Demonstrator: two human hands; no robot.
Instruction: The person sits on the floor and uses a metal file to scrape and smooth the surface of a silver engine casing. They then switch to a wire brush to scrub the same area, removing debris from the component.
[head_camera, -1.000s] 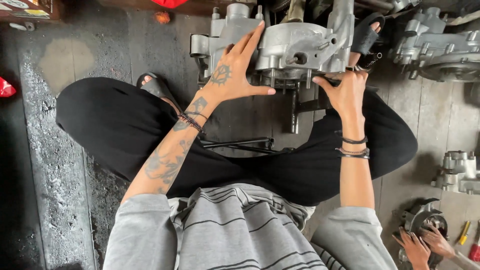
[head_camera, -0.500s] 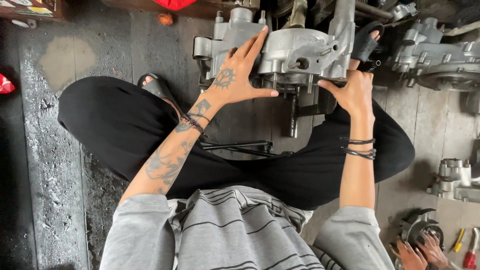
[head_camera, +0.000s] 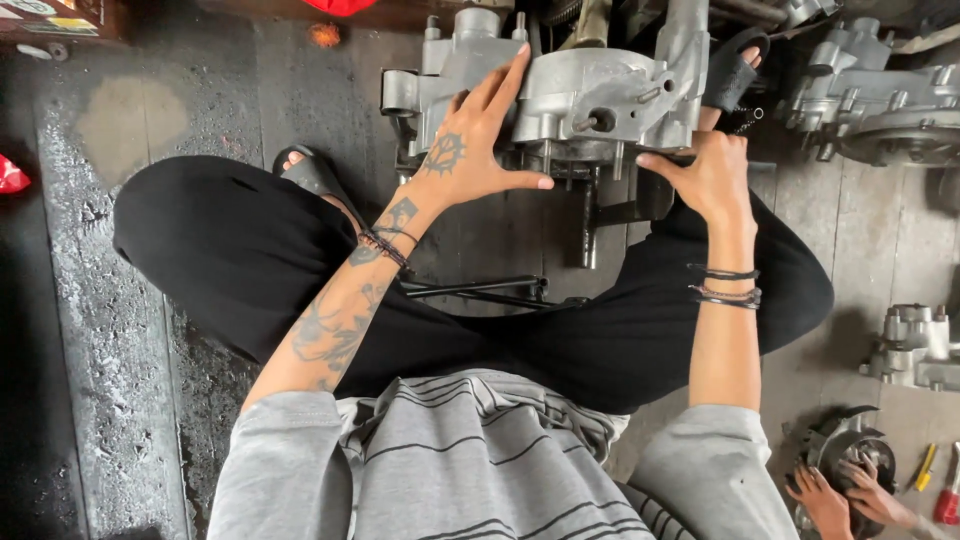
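A grey metal engine case (head_camera: 590, 95) stands on the dark floor in front of my crossed legs. My left hand (head_camera: 470, 145) lies flat against its near left face, fingers spread and thumb under the lower edge. My right hand (head_camera: 710, 175) grips the case's lower right corner, with the fingers curled behind the metal and hidden. A dark stand with a black shaft (head_camera: 590, 225) shows under the case. My sandalled feet sit at either side of it.
Another engine case (head_camera: 880, 100) sits at the upper right, a smaller grey part (head_camera: 915, 345) at the right edge. Another person's hands (head_camera: 850, 490) work on a round metal part at the bottom right, near yellow and red tool handles (head_camera: 935, 475). Black rods (head_camera: 480, 290) lie by my legs.
My right hand has shifted slightly right along the case's lower edge. My left hand stays pressed on the case. The view wobbled a little.
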